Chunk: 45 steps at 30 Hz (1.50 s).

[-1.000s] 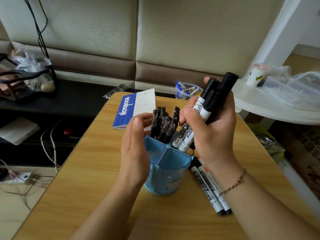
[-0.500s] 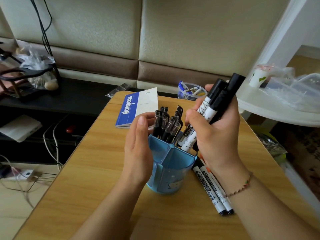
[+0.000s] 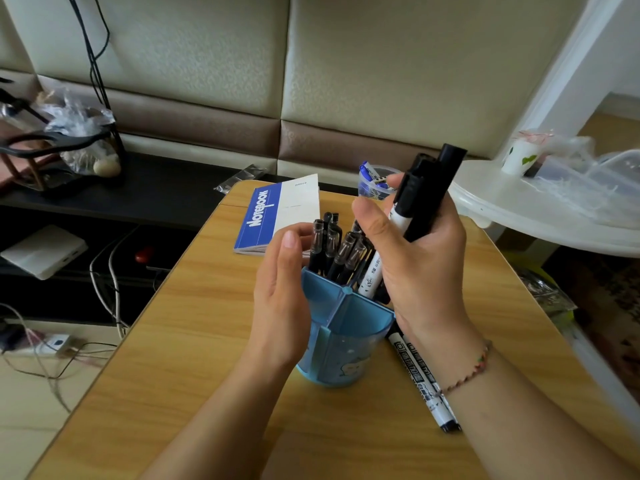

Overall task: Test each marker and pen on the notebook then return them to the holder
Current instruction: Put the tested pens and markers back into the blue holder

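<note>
Markers bunched in the right hand's closed grip have sunk lower into the blue holder, steadied by the open left hand, so returning them seems underway; notebook lies behind, shut.

Soft daylight is filling the scene evenly, appearing to come from the right, where the white plastic table is glowing almost overexposed. The wooden tabletop is showing only a faint sheen and weak, diffuse shadows, one lying under the blue pen holder. The dark shelf at left is sinking into near-black shadow, losing detail. The wide lens is bending straight lines near the frame edges, curving the padded wall panels. Focus is staying fairly sharp at centre, while corners are looking smeared and softly compressed.
</note>
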Each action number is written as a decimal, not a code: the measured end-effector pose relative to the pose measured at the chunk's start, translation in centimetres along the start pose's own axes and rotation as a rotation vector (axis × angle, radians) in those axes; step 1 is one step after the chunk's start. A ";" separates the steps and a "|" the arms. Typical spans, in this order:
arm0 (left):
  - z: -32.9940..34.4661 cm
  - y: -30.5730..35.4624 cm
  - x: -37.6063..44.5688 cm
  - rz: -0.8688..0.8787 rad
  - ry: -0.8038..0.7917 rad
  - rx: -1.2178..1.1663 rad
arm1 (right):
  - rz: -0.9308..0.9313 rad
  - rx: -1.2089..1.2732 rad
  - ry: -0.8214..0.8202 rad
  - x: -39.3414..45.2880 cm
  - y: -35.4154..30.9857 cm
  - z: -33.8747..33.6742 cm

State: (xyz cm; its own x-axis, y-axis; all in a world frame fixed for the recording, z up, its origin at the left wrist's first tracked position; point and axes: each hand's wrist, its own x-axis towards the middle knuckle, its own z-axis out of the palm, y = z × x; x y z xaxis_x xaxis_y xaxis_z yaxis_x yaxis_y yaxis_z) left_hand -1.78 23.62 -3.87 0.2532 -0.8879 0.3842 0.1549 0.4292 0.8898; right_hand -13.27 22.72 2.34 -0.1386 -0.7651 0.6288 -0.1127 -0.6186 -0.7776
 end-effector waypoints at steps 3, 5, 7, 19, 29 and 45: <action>0.0 0.2 0.0 -0.001 0.005 0.007 | 0.025 0.001 -0.052 -0.1 0.2 -0.6; 0.0 0.2 -0.1 -0.007 0.007 0.000 | 0.023 -0.001 -0.090 -0.2 0.2 -0.9; -0.1 0.2 0.0 -0.010 0.008 -0.002 | 0.004 0.003 -0.107 0.0 0.2 -1.1; -0.4 0.2 0.2 -0.019 -0.010 -0.003 | 0.065 -0.333 -0.098 1.5 1.4 -6.9; -0.3 0.8 0.3 -0.064 0.081 -0.038 | 0.685 -1.215 -0.766 -1.6 2.6 -14.0; -0.5 0.8 0.1 -0.054 0.068 -0.022 | 0.725 -1.144 -0.784 -1.9 1.9 -13.7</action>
State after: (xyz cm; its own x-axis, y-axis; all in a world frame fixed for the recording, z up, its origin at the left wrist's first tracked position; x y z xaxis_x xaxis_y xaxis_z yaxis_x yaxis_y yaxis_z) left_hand -1.13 23.93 -3.24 0.3082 -0.8966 0.3179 0.1902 0.3855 0.9029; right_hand -26.69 25.41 -0.32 -0.0056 -0.9521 -0.3058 -0.9612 0.0895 -0.2608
